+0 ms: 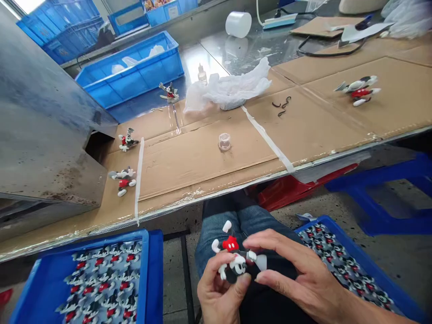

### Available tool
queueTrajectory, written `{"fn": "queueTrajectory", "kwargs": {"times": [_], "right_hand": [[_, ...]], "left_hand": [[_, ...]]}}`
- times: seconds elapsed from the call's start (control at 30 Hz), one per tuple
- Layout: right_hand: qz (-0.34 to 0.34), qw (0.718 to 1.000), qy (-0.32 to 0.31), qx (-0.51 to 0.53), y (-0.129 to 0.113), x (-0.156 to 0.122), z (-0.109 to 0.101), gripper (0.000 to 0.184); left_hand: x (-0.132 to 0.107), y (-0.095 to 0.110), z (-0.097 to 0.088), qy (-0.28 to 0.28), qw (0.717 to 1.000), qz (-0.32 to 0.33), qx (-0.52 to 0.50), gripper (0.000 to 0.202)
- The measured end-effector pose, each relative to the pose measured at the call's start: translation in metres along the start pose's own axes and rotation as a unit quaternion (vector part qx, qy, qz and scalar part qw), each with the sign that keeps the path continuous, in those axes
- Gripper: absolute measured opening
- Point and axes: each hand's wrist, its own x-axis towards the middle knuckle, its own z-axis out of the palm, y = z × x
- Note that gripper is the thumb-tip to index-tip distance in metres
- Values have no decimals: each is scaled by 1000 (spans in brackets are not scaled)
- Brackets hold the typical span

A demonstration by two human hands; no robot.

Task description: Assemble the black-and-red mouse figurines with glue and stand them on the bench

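Note:
My left hand (221, 288) is closed around a small cartoon mouse figurine (231, 244) with red shorts, white gloves and white shoes. The figurine lies tilted over my lap, its black-and-white head between my thumb and fingers and its feet pointing away from me. A grey cone-shaped part (261, 262) sticks out to the right beside one of its white gloves. Around that cone, my right hand (297, 270) has its thumb and fingers apart, with the thumb tip close to the cone's lower edge. Whether the thumb touches it, I cannot tell.
A cardboard-covered table (202, 166) bears a small clear cup (224, 141), crumpled white plastic (232, 87), dark curled strips (283, 105) and several more figurines (359, 91). Blue trays (145, 270) of figurines flank my legs. A metal cabinet (43, 112) stands left, a blue stool (388, 198) right.

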Motion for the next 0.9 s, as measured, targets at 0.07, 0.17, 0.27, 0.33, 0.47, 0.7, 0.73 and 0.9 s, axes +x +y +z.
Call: {"fn": "queueTrajectory", "kwargs": {"times": [0.07,0.17,0.27,0.33,0.47,0.7,0.73,0.9], "right_hand": [[-15,1000,-10,3,0,0,2,19],[-71,997,10,-20,-2,0,6,20],[-93,993,27,-66,-4,-2,6,23],[-93,992,22,-84,-6,-3,4,23],[-84,994,4,-72,-10,-2,2,22],[-60,998,10,8,-5,-1,5,22],[-36,999,18,32,-2,-1,5,20],[201,961,59,183,13,2,7,14]], "left_hand": [[7,-1,-4,-36,997,-49,-39,29],[15,-8,-12,-91,992,-75,-52,28],[18,-15,-19,-129,988,-73,-51,28],[18,-17,-20,-148,985,-73,-52,29],[17,-17,-20,-139,985,-78,-62,30],[13,-13,-16,-105,991,-73,-45,32],[11,-11,-13,-84,993,-72,-39,36],[2,-7,-2,-22,997,-77,15,54]]}}
